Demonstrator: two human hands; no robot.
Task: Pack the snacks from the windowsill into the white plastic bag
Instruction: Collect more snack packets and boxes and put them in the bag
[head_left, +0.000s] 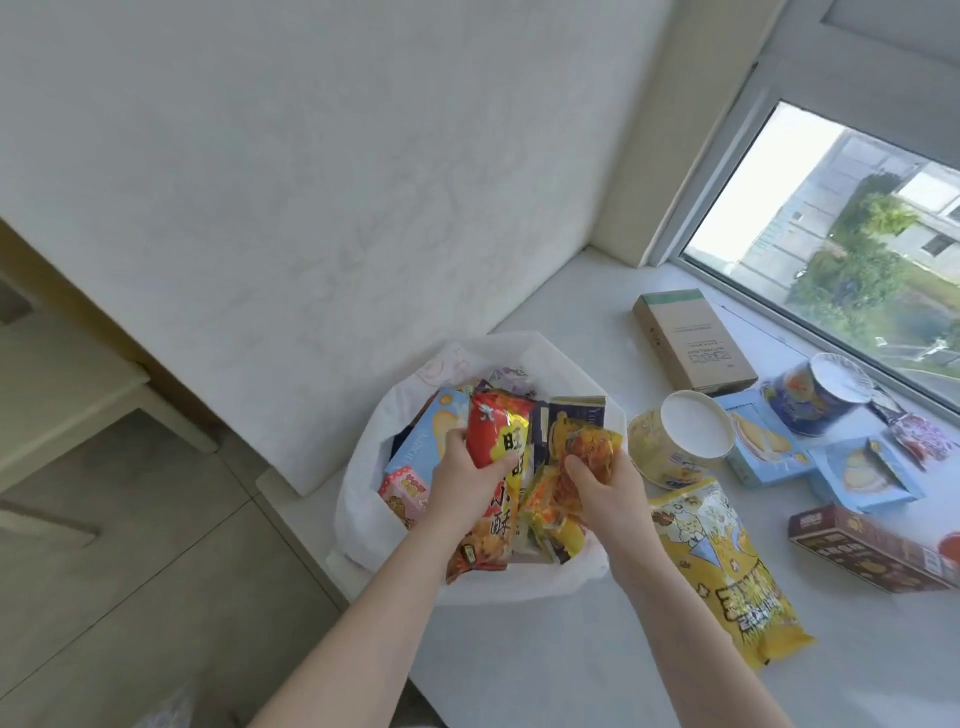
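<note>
We see a white textured wall (311, 182), daylight through the window (841, 249), pale tiled floor (130, 545) below.

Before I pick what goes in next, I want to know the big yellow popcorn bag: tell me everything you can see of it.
The yellow popcorn bag is a long, glossy plastic pouch, sealed and puffed, printed with cartoon popcorn, a pale blue band and bold dark lettering near its lower end. It lies flat on the white windowsill, slanting from beside the white plastic bag towards the near right. The right hand and its forearm cross its upper left edge without gripping it; whether they touch it is unclear. Its top end lies close below the yellow paper cup.
</note>
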